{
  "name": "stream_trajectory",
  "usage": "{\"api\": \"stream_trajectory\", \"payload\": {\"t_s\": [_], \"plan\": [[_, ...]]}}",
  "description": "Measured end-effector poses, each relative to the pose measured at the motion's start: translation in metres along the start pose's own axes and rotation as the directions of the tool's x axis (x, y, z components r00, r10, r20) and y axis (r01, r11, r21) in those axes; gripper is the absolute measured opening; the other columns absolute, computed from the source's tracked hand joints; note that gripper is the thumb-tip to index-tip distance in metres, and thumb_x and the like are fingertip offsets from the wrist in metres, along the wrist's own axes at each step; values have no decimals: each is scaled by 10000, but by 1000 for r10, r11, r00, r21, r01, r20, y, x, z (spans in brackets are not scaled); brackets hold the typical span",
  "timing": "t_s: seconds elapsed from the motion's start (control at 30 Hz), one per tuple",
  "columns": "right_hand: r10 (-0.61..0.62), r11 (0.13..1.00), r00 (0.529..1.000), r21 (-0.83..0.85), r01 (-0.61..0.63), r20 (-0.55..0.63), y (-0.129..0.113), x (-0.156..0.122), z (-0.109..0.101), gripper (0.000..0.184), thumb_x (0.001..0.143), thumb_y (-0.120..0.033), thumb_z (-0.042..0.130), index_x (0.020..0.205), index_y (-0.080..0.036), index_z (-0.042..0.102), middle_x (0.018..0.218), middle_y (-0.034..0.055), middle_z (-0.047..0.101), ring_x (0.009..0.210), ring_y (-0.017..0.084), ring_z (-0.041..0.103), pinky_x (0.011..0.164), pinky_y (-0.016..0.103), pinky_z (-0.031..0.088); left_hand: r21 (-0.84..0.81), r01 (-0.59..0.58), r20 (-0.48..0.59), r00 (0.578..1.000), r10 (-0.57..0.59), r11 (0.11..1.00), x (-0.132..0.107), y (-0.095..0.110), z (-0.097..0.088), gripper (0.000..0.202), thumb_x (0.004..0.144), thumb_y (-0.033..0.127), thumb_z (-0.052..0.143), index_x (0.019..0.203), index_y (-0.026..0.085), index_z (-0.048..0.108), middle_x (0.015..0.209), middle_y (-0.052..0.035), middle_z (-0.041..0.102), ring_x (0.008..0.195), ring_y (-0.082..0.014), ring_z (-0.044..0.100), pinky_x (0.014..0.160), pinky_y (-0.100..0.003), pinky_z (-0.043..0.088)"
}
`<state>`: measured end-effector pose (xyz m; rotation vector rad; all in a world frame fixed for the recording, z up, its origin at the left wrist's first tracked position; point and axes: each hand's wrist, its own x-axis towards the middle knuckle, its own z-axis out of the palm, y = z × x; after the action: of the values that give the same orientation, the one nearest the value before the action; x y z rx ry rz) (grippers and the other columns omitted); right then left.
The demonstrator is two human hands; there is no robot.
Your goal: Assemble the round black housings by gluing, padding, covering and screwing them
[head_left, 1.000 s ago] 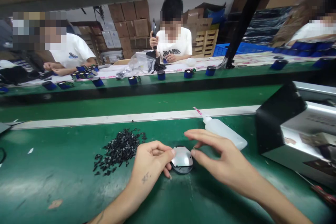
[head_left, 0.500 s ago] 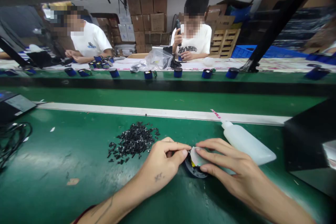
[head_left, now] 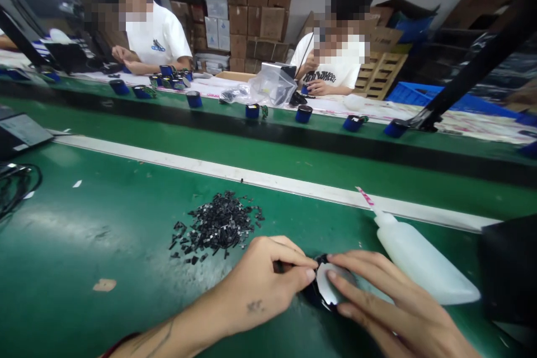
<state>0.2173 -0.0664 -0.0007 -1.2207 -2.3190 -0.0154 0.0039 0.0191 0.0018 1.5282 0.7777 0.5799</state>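
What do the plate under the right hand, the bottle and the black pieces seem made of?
Plate: probably metal, satin, by its pale sheen. Bottle: likely plastic, smooth, milky and translucent. Pieces: perhaps plastic, glossy by glints; too small to confirm.

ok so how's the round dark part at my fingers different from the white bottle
Shape: the round part is disc-like, while the bottle is long, with a narrow nozzle.
Colour: the round part is dark beneath a pale plate; the bottle is whitish.
Handling: your left hand and right hand are at the round part; neither grips the bottle.
Both are at the green worktop.
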Motion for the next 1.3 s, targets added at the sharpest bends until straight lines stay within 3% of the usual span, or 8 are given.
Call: {"api": "stream_trajectory", "payload": {"t_s": [0.2,0.4,0.67,0.73,0.83,0.93,1.1,1.3], "plan": [[-86,982,994,-174,74,-62,-2,11,-2,230,933,-195,523,1108,-187,671,1065,84,689,956,235,659,718,318,611,-281,221,-8,973,-233,934,6,-13,5,174,760,255,688,862,144,773,781,-43,660,373,-51,517,368,-175,418],[-62,977,993,-209,40,-101,-4,10,1,228,938,-179,507,1076,-167,688,1070,123,682,921,243,671,691,335,613,-378,189,-24,977,-214,906,4,-13,11,156,774,258,671,803,123,744,964,-74,622,424,-58,593,348,-155,484],[26,999,998,-46,-29,-53,-7,20,0,221,905,-118,508,1053,-142,671,1049,146,656,925,244,632,697,334,606,-589,249,61,962,-265,768,3,-14,23,284,756,336,743,858,164,541,1240,-163,588,479,-144,689,357,-209,538],[59,998,995,0,-59,-78,-11,20,-1,228,903,-98,498,1058,-129,663,1037,156,641,915,242,616,662,324,596,-599,246,60,963,-263,762,4,-13,26,310,748,337,761,880,171,534,1165,-152,645,466,-152,688,386,-226,552],[121,992,987,51,-116,-105,-15,21,1,239,901,-82,492,1058,-129,666,1012,144,635,924,234,600,660,316,583,-537,285,59,952,-301,794,6,-10,28,405,772,369,739,1075,135,607,802,-103,732,468,-165,683,440,-233,558],[167,978,980,144,-151,-107,-15,19,1,213,908,-107,534,1056,-163,676,1031,117,641,954,222,593,714,320,578,-431,309,4,940,-340,848,7,-9,30,523,778,391,715,1171,56,634,481,-45,647,421,-165,645,434,-232,534],[272,926,962,266,-269,28,-6,11,-2,170,922,-193,581,1023,-220,715,1132,82,643,1019,219,596,778,308,575,-311,278,-81,945,-317,909,7,-7,34,495,804,328,656,1208,43,631,436,-33,624,384,-159,615,404,-232,501],[361,896,933,276,-347,1,-5,13,3,180,873,-175,609,794,-257,749,1062,40,651,873,184,633,672,268,550,-255,250,-110,952,-285,934,6,-7,37,412,829,300,604,1170,76,663,456,-15,618,383,-151,599,407,-237,508]]}}
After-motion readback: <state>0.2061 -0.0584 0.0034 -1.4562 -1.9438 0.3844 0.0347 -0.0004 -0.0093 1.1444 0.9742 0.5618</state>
